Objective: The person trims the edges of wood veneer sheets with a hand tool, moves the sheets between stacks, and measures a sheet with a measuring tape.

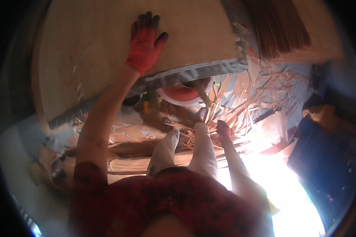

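My left hand [145,45], in a red glove with dark fingertips, lies on a broad, pale wood-coloured sheet [87,43]. Its fingers are stretched out and the thumb is spread to the side; it holds nothing. The sheet covers a table with a worn grey front edge [194,73]. Lower down, at the end of my lowered right arm, hangs my right hand [224,129] in a similar glove, beside my right leg and above the littered floor. Its fingers are too small and blurred to make out, and I see no object in it.
Thin brown strips [241,98] litter the floor around my feet. More dark brown strips [281,29] lie stacked at the far right. Under the table edge sits a round red and white object [180,94]. A dark blue object [324,158] stands at right, near strong glare.
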Motion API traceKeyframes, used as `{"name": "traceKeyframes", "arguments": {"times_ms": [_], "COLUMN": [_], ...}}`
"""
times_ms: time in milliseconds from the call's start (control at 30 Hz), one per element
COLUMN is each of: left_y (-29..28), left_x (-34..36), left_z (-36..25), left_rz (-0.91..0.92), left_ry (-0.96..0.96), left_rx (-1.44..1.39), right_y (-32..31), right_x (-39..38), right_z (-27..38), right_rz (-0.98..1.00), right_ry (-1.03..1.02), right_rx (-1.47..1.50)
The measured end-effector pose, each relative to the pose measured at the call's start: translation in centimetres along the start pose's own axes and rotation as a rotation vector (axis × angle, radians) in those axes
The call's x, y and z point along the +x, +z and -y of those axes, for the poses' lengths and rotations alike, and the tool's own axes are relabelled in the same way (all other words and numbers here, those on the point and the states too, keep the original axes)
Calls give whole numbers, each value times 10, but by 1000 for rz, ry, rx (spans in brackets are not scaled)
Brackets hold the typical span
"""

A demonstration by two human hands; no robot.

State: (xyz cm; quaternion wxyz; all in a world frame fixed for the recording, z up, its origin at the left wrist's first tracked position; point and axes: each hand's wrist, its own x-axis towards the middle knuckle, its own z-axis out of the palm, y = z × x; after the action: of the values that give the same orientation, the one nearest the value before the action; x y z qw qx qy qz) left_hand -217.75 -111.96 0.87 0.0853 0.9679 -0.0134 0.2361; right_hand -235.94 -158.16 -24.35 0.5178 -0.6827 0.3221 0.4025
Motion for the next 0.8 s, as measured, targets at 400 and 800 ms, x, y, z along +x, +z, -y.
{"name": "traceKeyframes", "arguments": {"times_ms": [400, 800], "left_y": [68, 103], "left_x": [-7, 3], "left_z": [2, -21], "left_rz": [363, 545], "left_ry": [-211, -99], "left_rx": [-11, 184], "right_y": [-7, 73], "right_x": [339, 477], "right_z": [-87, -137], "right_rz": [-26, 122], "right_ry": [-240, 91], "right_rx": [-360, -944]}}
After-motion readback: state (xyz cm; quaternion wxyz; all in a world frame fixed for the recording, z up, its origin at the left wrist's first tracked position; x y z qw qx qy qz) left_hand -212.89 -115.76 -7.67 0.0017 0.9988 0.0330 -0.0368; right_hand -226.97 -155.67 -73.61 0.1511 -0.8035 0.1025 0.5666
